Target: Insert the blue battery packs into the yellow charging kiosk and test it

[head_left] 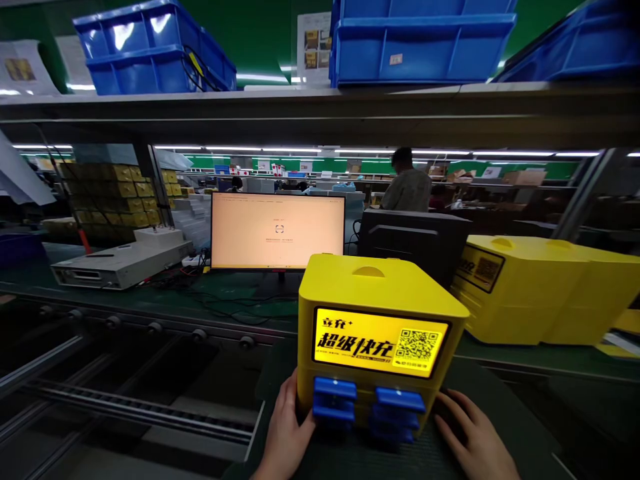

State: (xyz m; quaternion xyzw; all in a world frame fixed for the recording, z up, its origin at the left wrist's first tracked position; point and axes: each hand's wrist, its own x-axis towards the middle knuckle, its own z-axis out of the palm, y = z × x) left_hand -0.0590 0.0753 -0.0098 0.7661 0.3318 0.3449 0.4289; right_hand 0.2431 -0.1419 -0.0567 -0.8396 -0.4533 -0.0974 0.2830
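Observation:
A yellow charging box (373, 297) stands in front of me on a dark mat (505, 413). It has a lit yellow screen with a QR code (380, 343) and several blue power banks (367, 407) in slots below. My left hand (287, 430) presses against the box's lower left side. My right hand (473, 433) lies at its lower right corner, fingers spread on the mat and touching the box.
A lit monitor (277, 230) stands behind the box, a black device (415, 240) to its right. Another yellow box (535, 287) sits at right. A grey instrument (120, 263) lies at left. Roller conveyor rails (125, 393) run lower left. Blue bins (155, 50) fill the overhead shelf. A person (407, 183) works in the background.

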